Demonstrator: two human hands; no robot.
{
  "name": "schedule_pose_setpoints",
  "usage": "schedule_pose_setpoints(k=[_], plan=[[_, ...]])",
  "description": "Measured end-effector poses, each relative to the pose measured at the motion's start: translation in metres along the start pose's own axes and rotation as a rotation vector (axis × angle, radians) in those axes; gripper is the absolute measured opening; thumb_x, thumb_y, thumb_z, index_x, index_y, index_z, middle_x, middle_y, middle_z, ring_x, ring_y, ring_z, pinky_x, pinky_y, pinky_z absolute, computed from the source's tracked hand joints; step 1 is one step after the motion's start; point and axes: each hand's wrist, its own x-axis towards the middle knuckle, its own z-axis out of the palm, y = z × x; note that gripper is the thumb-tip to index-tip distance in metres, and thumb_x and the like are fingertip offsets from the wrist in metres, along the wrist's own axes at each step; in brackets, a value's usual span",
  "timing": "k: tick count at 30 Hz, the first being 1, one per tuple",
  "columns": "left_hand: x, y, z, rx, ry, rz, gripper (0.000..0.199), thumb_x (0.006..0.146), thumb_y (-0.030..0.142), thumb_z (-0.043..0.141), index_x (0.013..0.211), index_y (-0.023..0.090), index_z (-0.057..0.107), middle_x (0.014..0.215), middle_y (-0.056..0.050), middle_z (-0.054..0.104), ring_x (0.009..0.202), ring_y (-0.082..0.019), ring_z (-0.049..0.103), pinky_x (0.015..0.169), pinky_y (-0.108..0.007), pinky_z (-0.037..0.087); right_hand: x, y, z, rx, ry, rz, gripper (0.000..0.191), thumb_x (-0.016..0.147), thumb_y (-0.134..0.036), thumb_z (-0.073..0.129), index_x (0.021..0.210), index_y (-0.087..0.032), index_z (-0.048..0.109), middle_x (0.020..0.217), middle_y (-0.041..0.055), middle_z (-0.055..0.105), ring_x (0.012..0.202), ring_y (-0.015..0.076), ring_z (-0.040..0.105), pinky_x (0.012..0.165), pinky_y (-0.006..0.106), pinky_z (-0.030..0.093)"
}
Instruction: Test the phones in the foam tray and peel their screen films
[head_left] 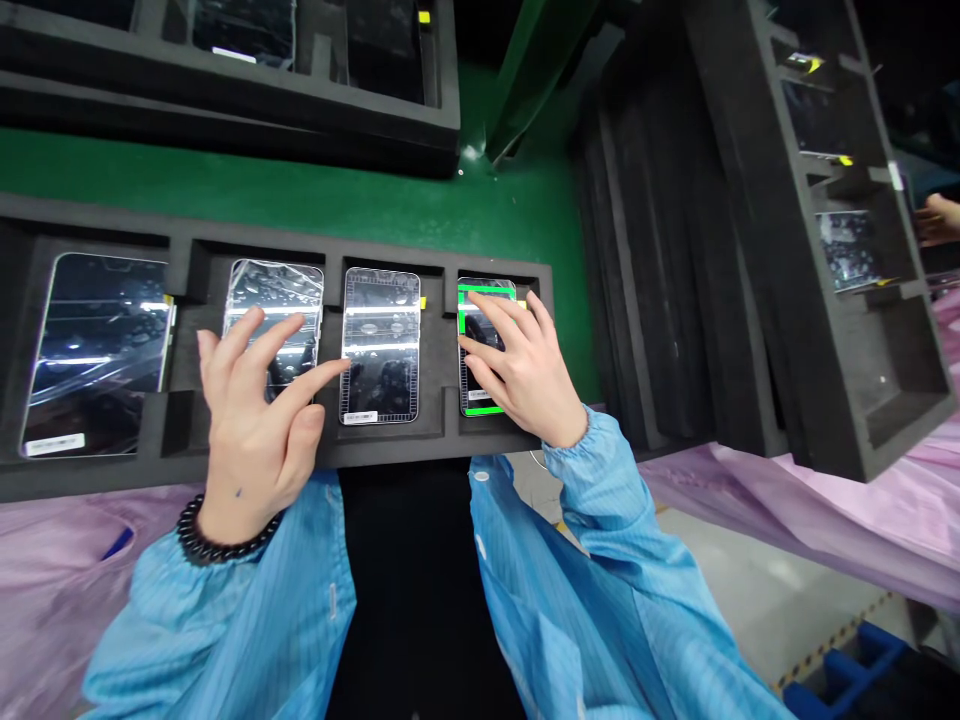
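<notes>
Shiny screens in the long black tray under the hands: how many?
4: the leftmost screen, the second screen under the left hand, the third screen between the hands, the fourth screen under the right hand. More may hide where the tray leaves the picture at left.

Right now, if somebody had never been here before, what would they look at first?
Probably the bright green frame around the last screen on the right, with the right hand spread over it. Next might come the row of shiny screens in the dark tray across the middle. The black bracelet stands out too, on the left hand's wrist.
</notes>
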Motion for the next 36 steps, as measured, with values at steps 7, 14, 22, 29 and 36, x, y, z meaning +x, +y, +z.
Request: schedule_pose_setpoints(k=[7, 14, 22, 29, 36], plan=[[-0.001, -0.002, 0.001, 0.015, 0.007, 0.001, 0.042, 0.102, 0.04, 0.036, 0.127, 0.028, 0.068, 0.155, -0.005, 0.046, 0.15, -0.032, 0.031, 0.127, -0.062, 0.011, 0.022, 0.013, 0.01, -0.034, -0.042, 0.088, 0.034, 0.103, -0.035, 0.044, 0.126, -0.018, 0.063, 0.16, 0.0143, 0.04, 0.142, 0.0302, 0.043, 0.122, 0.06, 0.027], [-0.001, -0.001, 0.001, 0.021, 0.018, 0.01, 0.041, 0.102, 0.038, 0.037, 0.127, 0.028, 0.068, 0.155, -0.005, 0.046, 0.151, -0.031, 0.031, 0.127, -0.061, 0.011, 0.036, 0.018, 0.011, -0.037, -0.066, 0.11, 0.036, 0.103, -0.035, 0.043, 0.129, -0.018, 0.062, 0.162, 0.0142, 0.036, 0.143, 0.0301, 0.042, 0.123, 0.06, 0.026], [-0.001, -0.003, 0.001, 0.012, 0.019, 0.001, 0.041, 0.102, 0.04, 0.037, 0.127, 0.028, 0.068, 0.155, -0.004, 0.046, 0.151, -0.031, 0.031, 0.127, -0.061, 0.011, 0.012, 0.008, 0.004, -0.003, -0.038, 0.046, 0.036, 0.105, -0.034, 0.042, 0.122, -0.018, 0.069, 0.157, 0.0119, 0.045, 0.141, 0.0286, 0.044, 0.124, 0.058, 0.025], [-0.002, -0.002, 0.001, 0.015, 0.012, 0.0, 0.042, 0.103, 0.041, 0.036, 0.129, 0.029, 0.067, 0.156, -0.003, 0.046, 0.151, -0.03, 0.031, 0.127, -0.061, 0.011, -0.017, -0.004, -0.001, 0.051, -0.013, 0.0, 0.035, 0.105, -0.034, 0.042, 0.118, -0.022, 0.072, 0.153, 0.0108, 0.051, 0.137, 0.0256, 0.049, 0.123, 0.055, 0.029], [-0.003, -0.003, 0.0, 0.026, 0.003, -0.014, 0.044, 0.103, 0.044, 0.035, 0.126, 0.026, 0.069, 0.154, -0.005, 0.047, 0.151, -0.032, 0.031, 0.127, -0.061, 0.011, -0.038, -0.014, -0.004, 0.09, -0.017, -0.032, 0.032, 0.104, -0.032, 0.045, 0.115, -0.021, 0.073, 0.151, 0.0101, 0.053, 0.134, 0.0249, 0.052, 0.123, 0.054, 0.03]])
